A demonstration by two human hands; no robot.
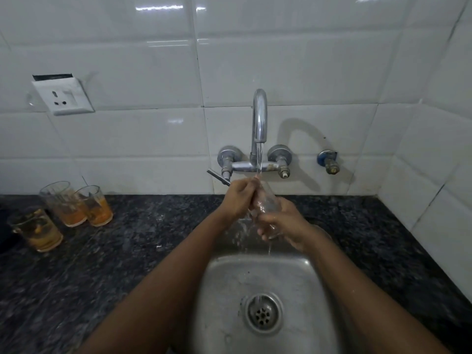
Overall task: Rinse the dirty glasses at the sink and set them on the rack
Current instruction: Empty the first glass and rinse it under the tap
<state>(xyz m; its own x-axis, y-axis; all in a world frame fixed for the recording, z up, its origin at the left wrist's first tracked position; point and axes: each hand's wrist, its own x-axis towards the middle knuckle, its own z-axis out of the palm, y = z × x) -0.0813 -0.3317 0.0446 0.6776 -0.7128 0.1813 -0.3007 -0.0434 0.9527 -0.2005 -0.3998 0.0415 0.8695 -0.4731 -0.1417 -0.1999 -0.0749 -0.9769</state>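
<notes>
1. At the centre of the frame a clear drinking glass point(265, 203) is held tilted over the steel sink point(229, 277), its mouth up under the stream from the chrome tap point(260, 116).
2. The right hand point(283, 223) wraps its curled fingers around the lower body and base of the glass. The left hand point(238, 200) is bunched at the rim, fingers curled against the glass; whether any reach inside I cannot tell.
3. Water runs off the glass and both hands into the sink, toward the drain point(263, 312).
4. Handling, as a judgement: the glass is light, rigid and breakable, and very slippery while wet. A full wrap around the body, as the right hand has, looks safer than a pinch at the thin rim; keep it clear of the tap's spout.
5. Three dirty glasses point(63, 205) with orange residue wait on the dark granite counter point(153, 238) at middle left, close together.
6. No rack is in view.
</notes>
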